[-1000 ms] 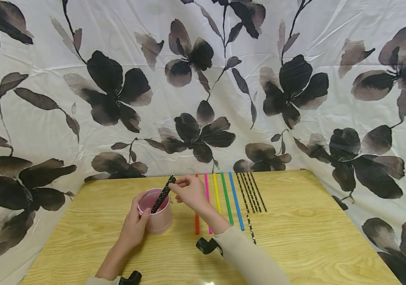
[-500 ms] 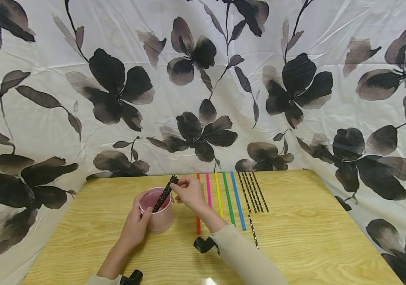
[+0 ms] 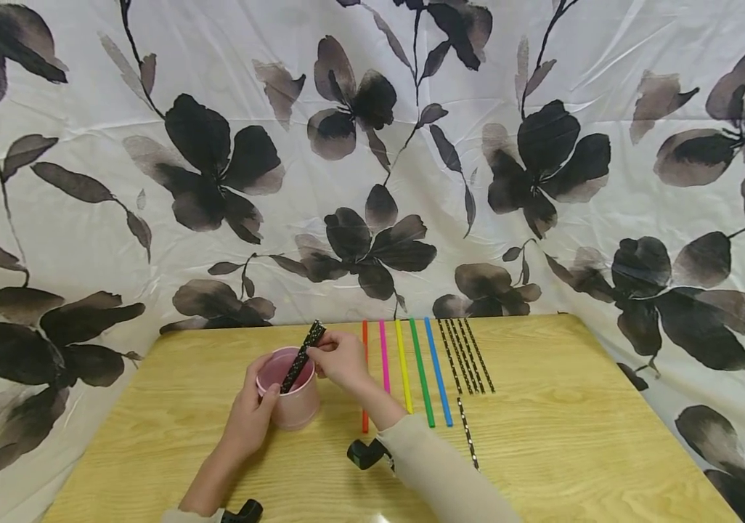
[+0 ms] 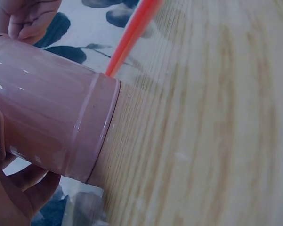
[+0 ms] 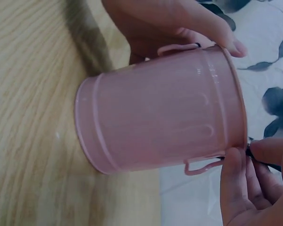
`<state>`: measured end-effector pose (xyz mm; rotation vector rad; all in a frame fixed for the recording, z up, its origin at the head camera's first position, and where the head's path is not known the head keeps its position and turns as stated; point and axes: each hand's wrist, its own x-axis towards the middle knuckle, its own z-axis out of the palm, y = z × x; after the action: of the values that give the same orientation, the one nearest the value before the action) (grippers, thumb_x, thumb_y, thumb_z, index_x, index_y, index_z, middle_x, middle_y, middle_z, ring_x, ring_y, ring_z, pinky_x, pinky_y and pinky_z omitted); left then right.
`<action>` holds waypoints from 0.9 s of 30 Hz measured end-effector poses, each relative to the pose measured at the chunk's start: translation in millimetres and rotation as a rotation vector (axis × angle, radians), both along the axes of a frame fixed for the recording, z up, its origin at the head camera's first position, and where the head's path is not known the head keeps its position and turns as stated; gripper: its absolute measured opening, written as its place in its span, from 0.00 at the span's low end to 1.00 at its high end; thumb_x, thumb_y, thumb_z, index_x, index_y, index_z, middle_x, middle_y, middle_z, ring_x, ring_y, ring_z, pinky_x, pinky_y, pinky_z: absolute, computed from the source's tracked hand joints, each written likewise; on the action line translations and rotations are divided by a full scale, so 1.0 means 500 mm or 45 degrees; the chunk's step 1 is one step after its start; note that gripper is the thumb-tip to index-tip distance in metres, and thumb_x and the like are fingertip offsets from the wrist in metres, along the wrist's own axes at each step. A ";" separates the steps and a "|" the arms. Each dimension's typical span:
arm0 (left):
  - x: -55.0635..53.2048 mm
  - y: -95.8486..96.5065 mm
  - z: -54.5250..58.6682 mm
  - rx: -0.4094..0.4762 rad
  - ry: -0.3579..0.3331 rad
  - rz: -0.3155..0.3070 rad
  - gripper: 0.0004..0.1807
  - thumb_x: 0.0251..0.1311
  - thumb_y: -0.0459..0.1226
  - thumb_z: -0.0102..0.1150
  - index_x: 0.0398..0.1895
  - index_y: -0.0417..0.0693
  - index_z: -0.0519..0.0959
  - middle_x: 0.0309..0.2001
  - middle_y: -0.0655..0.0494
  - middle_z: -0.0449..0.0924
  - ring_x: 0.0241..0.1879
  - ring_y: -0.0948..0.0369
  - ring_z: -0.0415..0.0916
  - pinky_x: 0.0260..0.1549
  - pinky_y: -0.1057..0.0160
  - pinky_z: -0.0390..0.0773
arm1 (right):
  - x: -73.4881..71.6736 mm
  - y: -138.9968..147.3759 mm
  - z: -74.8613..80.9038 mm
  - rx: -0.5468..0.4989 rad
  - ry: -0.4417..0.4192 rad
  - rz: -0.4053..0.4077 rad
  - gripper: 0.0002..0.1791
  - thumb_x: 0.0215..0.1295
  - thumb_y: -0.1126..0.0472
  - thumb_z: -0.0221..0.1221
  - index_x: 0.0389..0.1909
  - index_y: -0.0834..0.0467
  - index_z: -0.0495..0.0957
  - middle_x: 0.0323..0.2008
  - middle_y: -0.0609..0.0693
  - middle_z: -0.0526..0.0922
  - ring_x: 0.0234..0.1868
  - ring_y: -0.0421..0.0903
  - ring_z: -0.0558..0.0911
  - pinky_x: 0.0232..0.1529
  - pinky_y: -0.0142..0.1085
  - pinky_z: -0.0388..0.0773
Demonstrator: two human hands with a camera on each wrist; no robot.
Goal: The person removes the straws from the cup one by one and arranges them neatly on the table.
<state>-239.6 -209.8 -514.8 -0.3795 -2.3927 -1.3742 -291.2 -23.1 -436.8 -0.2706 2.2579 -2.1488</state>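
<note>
A pink metal pail with small side handles stands on the table, and my left hand grips its left side, thumb at the rim. A bundle of thin black speckled straws leans in the pail, its upper end sticking out toward the right. My right hand pinches this bundle just above the right rim. In the right wrist view, the right fingers touch the pail's rim beside a handle; only a little of the black bundle shows there. The lower ends are hidden inside the pail.
Right of the pail lie red, pink, yellow, green and blue straws in a row. Several black dotted straws lie beyond them, with another dotted straw nearer the front. A floral cloth hangs behind the table.
My right hand has shifted slightly down and left along the black straws, closer to the pail's rim. The left hand and the pail stay in place.
</note>
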 end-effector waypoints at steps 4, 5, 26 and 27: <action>0.002 0.000 -0.001 -0.001 -0.009 0.000 0.28 0.72 0.38 0.47 0.73 0.53 0.54 0.64 0.45 0.67 0.61 0.50 0.68 0.54 0.75 0.62 | 0.003 -0.001 -0.001 -0.014 0.013 -0.012 0.04 0.60 0.70 0.63 0.32 0.69 0.81 0.26 0.58 0.83 0.19 0.44 0.80 0.22 0.35 0.80; 0.003 0.000 -0.001 -0.006 -0.010 0.004 0.28 0.72 0.38 0.47 0.73 0.53 0.54 0.64 0.45 0.67 0.61 0.50 0.68 0.55 0.73 0.63 | 0.003 0.000 0.000 -0.034 0.024 -0.028 0.04 0.60 0.70 0.63 0.33 0.69 0.81 0.26 0.58 0.83 0.21 0.44 0.81 0.23 0.37 0.81; 0.001 0.006 -0.004 -0.026 0.018 0.032 0.28 0.72 0.39 0.48 0.73 0.53 0.55 0.62 0.45 0.69 0.59 0.51 0.69 0.52 0.77 0.61 | 0.028 0.211 0.162 -0.413 0.375 -0.052 0.16 0.70 0.64 0.57 0.57 0.62 0.74 0.33 0.62 0.81 0.25 0.46 0.83 0.24 0.39 0.81; 0.001 0.006 -0.004 -0.029 0.017 0.033 0.28 0.72 0.39 0.47 0.73 0.53 0.55 0.63 0.45 0.69 0.59 0.51 0.69 0.52 0.78 0.61 | 0.031 0.226 0.163 -0.391 0.366 -0.051 0.17 0.70 0.65 0.57 0.57 0.62 0.74 0.32 0.60 0.82 0.25 0.46 0.82 0.24 0.39 0.81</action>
<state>-239.2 -207.0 -516.8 -0.3616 -2.3958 -1.3301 -275.8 90.2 -355.3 -0.5777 2.0610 -2.6275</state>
